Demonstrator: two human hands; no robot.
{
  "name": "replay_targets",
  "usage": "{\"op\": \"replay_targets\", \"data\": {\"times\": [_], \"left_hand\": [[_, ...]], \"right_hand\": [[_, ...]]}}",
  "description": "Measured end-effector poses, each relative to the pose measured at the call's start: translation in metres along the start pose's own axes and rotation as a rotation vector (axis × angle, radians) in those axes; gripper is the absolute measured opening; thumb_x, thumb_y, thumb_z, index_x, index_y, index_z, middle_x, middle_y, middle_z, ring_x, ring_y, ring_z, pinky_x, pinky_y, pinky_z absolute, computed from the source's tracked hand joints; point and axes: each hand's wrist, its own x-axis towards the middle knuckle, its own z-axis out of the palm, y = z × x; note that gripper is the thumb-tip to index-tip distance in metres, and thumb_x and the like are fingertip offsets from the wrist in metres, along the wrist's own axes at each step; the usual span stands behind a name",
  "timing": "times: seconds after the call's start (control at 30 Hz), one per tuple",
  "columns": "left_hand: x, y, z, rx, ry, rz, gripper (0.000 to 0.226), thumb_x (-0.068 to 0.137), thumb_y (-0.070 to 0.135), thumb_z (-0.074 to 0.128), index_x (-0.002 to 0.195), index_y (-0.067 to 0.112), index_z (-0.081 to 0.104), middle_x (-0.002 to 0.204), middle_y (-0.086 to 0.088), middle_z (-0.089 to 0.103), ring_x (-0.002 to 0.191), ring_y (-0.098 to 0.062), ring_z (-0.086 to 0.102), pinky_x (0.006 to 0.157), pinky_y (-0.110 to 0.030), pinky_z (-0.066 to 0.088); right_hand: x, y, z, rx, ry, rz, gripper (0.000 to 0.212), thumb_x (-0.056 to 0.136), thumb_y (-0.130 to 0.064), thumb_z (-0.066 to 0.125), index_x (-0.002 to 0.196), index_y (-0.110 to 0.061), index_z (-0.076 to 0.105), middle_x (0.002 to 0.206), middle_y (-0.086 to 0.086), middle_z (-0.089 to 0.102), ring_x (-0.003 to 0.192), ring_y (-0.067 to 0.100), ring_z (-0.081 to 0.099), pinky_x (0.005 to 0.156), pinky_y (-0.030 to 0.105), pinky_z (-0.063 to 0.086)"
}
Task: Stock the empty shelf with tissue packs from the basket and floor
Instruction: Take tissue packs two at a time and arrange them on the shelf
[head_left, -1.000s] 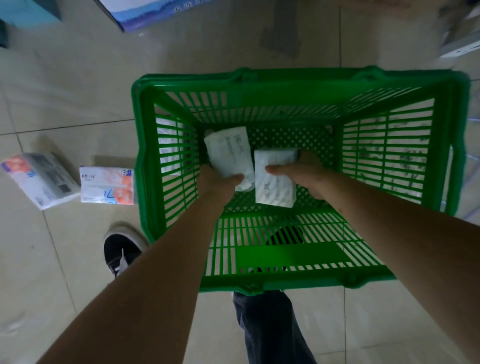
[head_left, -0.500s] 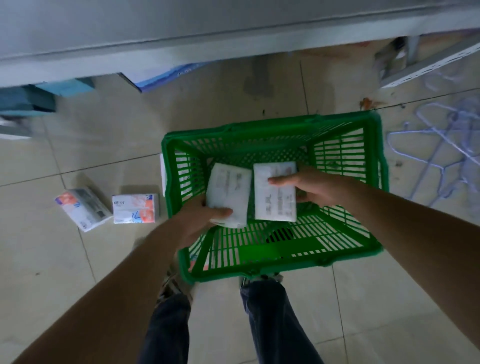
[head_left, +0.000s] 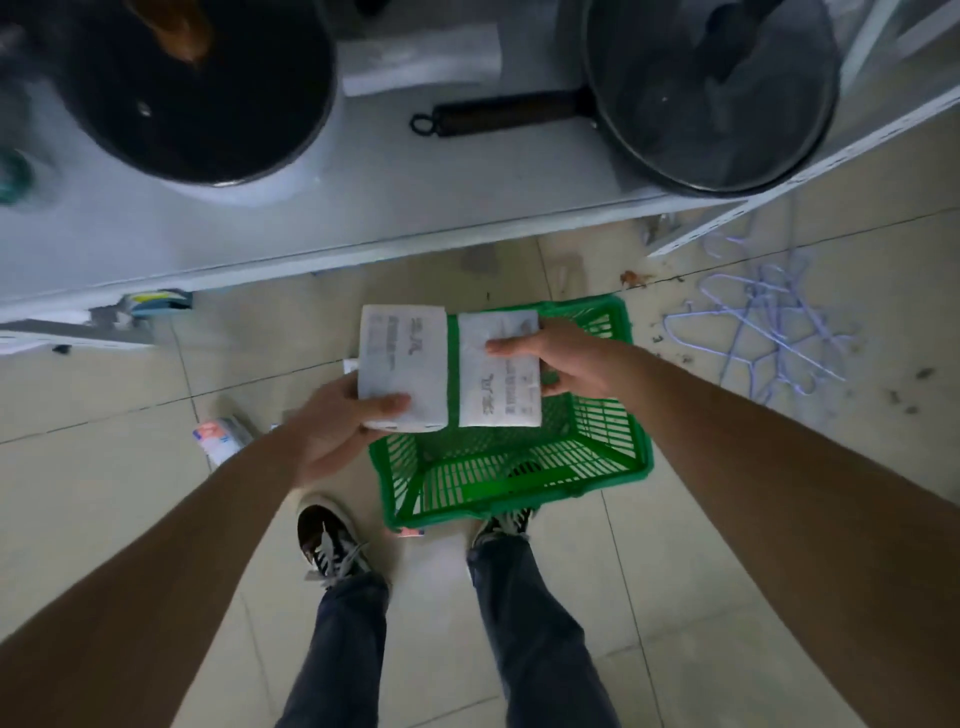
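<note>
Head view — tissue packs (head_left: 404, 364) pinched under both hands' fingers (head_left: 387, 404).

My two bare forearms with no sleeves, my left hand (head_left: 332, 431), my right hand (head_left: 566, 358), dark blue denim jeans (head_left: 524, 623), black canvas sneakers with white laces and white soles (head_left: 327, 540)

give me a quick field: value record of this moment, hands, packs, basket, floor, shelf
left hand: holds left tissue pack
right hand: holds right tissue pack
packs: side by side, raised above the basket
basket: green, on floor, looks empty
floor: another pack left of basket; wire hangers to the right
shelf: holds two dark pans
</note>
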Motion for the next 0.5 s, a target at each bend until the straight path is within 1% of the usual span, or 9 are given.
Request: {"op": "replay_targets", "data": {"times": [0.07, 0.13, 0.2, 0.27, 0.3, 0.37, 0.43, 0.47, 0.5], "left_hand": [[-0.03, 0.017, 0.003, -0.016, 0.012, 0.038, 0.068, 0.075, -0.005, 0.072, 0.141, -0.002, 0.053, 0.137, -0.019, 0.066, 0.129, -0.036, 0.06, 0.101, -0.04, 0.051], [-0.061, 0.033, 0.009, -0.053, 0.031, 0.078, 0.069, 0.075, -0.005, 0.073, 0.141, -0.002, 0.053, 0.137, -0.019, 0.066, 0.128, -0.035, 0.061, 0.097, -0.038, 0.055], [-0.091, 0.044, 0.016, -0.101, 0.057, 0.105, 0.069, 0.073, -0.003, 0.075, 0.139, -0.002, 0.054, 0.134, -0.018, 0.068, 0.123, -0.034, 0.064, 0.087, -0.032, 0.06], [-0.13, 0.057, 0.024, -0.124, 0.081, 0.134, 0.065, 0.071, 0.0, 0.078, 0.133, -0.001, 0.059, 0.125, -0.015, 0.074, 0.118, -0.032, 0.067, 0.081, -0.03, 0.062], [-0.151, 0.064, 0.027, -0.132, 0.087, 0.152, 0.063, 0.07, 0.001, 0.079, 0.131, -0.001, 0.061, 0.122, -0.014, 0.076, 0.117, -0.032, 0.068, 0.082, -0.03, 0.063], [-0.19, 0.077, 0.034, -0.119, 0.079, 0.191, 0.06, 0.071, 0.003, 0.081, 0.127, -0.001, 0.063, 0.122, -0.016, 0.075, 0.116, -0.035, 0.07, 0.089, -0.036, 0.062], [-0.229, 0.092, 0.04, -0.092, 0.061, 0.235, 0.059, 0.072, 0.005, 0.083, 0.127, 0.0, 0.063, 0.124, -0.018, 0.074, 0.116, -0.037, 0.07, 0.095, -0.045, 0.059], [-0.246, 0.099, 0.043, -0.096, 0.057, 0.259, 0.06, 0.072, 0.006, 0.083, 0.128, 0.001, 0.063, 0.124, -0.019, 0.074, 0.115, -0.036, 0.071, 0.095, -0.045, 0.059], [-0.262, 0.107, 0.047, -0.113, 0.061, 0.283, 0.06, 0.071, 0.006, 0.084, 0.127, 0.0, 0.064, 0.124, -0.019, 0.074, 0.113, -0.034, 0.072, 0.091, -0.041, 0.061]], "right_hand": [[-0.029, -0.019, 0.006, 0.021, 0.003, -0.042, 0.039, 0.076, -0.036, 0.086, 0.109, -0.023, 0.07, 0.095, 0.001, 0.084, 0.105, 0.028, 0.073, 0.091, 0.048, 0.051], [-0.058, -0.034, 0.014, 0.06, 0.026, -0.089, 0.047, 0.072, -0.041, 0.086, 0.112, -0.024, 0.07, 0.099, 0.001, 0.083, 0.104, 0.028, 0.074, 0.087, 0.043, 0.052], [-0.087, -0.045, 0.025, 0.111, 0.053, -0.141, 0.048, 0.072, -0.043, 0.087, 0.114, -0.025, 0.07, 0.102, 0.001, 0.083, 0.097, 0.024, 0.079, 0.084, 0.04, 0.055], [-0.123, -0.059, 0.038, 0.175, 0.078, -0.191, 0.048, 0.069, -0.046, 0.089, 0.11, -0.029, 0.07, 0.102, -0.002, 0.083, 0.087, 0.016, 0.081, 0.077, 0.036, 0.055], [-0.14, -0.065, 0.044, 0.204, 0.082, -0.208, 0.052, 0.066, -0.05, 0.091, 0.109, -0.03, 0.07, 0.102, -0.002, 0.083, 0.086, 0.014, 0.081, 0.075, 0.035, 0.054], [-0.17, -0.08, 0.054, 0.253, 0.068, -0.23, 0.06, 0.058, -0.055, 0.094, 0.108, -0.03, 0.071, 0.104, -0.001, 0.083, 0.088, 0.016, 0.081, 0.074, 0.036, 0.056], [-0.2, -0.098, 0.066, 0.267, 0.038, -0.259, 0.055, 0.059, -0.055, 0.094, 0.103, -0.031, 0.074, 0.105, 0.002, 0.083, 0.09, 0.018, 0.081, 0.07, 0.035, 0.061], [-0.215, -0.107, 0.071, 0.269, 0.031, -0.274, 0.049, 0.06, -0.054, 0.094, 0.1, -0.032, 0.075, 0.106, 0.003, 0.082, 0.091, 0.02, 0.081, 0.068, 0.034, 0.063], [-0.231, -0.118, 0.074, 0.27, 0.03, -0.294, 0.048, 0.061, -0.054, 0.094, 0.1, -0.031, 0.076, 0.107, 0.004, 0.082, 0.093, 0.021, 0.081, 0.069, 0.035, 0.063]]}}
